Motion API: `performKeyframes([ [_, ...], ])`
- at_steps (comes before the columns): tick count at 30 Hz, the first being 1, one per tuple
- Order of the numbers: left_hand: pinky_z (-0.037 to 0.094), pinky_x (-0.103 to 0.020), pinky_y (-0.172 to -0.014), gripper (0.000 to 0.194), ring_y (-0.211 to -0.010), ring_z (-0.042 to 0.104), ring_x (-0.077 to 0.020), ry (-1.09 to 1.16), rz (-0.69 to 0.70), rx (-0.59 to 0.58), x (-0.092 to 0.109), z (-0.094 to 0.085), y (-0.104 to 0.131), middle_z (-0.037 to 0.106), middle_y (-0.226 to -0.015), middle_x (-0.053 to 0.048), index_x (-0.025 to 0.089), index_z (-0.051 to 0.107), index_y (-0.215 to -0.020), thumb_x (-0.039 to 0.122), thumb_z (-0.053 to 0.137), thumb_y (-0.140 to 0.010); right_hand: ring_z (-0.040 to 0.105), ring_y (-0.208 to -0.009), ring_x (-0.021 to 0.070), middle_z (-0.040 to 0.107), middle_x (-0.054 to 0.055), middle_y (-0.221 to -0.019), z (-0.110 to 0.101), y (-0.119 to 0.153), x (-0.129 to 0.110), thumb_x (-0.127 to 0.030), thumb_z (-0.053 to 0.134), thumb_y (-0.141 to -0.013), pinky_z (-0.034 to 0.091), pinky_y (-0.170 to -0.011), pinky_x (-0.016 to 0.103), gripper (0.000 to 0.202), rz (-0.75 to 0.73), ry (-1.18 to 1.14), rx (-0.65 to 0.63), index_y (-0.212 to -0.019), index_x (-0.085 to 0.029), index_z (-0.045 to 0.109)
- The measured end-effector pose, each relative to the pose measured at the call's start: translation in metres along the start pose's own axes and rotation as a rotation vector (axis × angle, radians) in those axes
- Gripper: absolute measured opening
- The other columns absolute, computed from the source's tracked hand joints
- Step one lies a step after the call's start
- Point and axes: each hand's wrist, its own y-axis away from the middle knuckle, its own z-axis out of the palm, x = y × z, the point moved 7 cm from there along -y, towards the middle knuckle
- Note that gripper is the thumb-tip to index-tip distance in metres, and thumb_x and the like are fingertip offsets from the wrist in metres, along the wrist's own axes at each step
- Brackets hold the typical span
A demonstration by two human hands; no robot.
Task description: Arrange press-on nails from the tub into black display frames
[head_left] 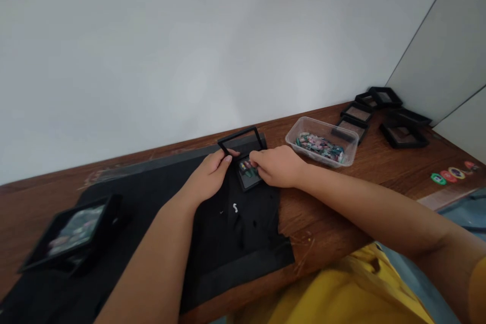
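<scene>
A small black case [248,184] stands open on the black mat, its frame-like lid [238,135] tilted up at the back. Small coloured pieces lie in its upper part. My left hand [210,172] grips the lid's left side between thumb and fingers. Over the right part of the case is my right hand [279,166], fingers pinched together at the coloured pieces; what they hold, if anything, is hidden. To the right, a clear plastic tub [347,154] contains many small green, pink and white pieces.
Several black frames [404,134] lie at the back right. Another black case [110,207] with pieces inside sits at the left on the black mat [212,273]. Round stickers [438,178] are near the right edge. A white scrap [235,208] lies before the open case.
</scene>
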Motion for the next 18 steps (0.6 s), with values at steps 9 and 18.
performKeyframes([
  [9, 0.046, -0.052, -0.117, 0.046, -0.124, 0.066, -0.0325, -0.013, -0.017, -0.005, -0.0005, 0.0011, 0.0002, 0.076, -0.122, -0.009, 0.022, 0.068, -0.113, 0.052, 0.038, -0.096, 0.073, -0.105, 0.0274, 0.08, 0.008, -0.114, -0.0048, -0.0031, 0.0025, -0.02, 0.059, -0.098, 0.049, -0.078, 0.034, 0.025, 0.002, 0.018, -0.044, -0.109, -0.022, 0.081],
  [18, 0.047, -0.054, -0.117, 0.047, -0.124, 0.065, -0.033, -0.02, -0.016, 0.0, 0.0012, -0.0004, 0.001, 0.076, -0.122, -0.009, 0.023, 0.069, -0.113, 0.054, 0.037, -0.097, 0.073, -0.105, 0.0279, 0.079, 0.011, -0.115, -0.0083, 0.003, -0.0022, -0.015, 0.055, -0.101, 0.048, -0.074, 0.035, 0.026, -0.076, 0.078, -0.072, -0.103, -0.018, 0.081],
])
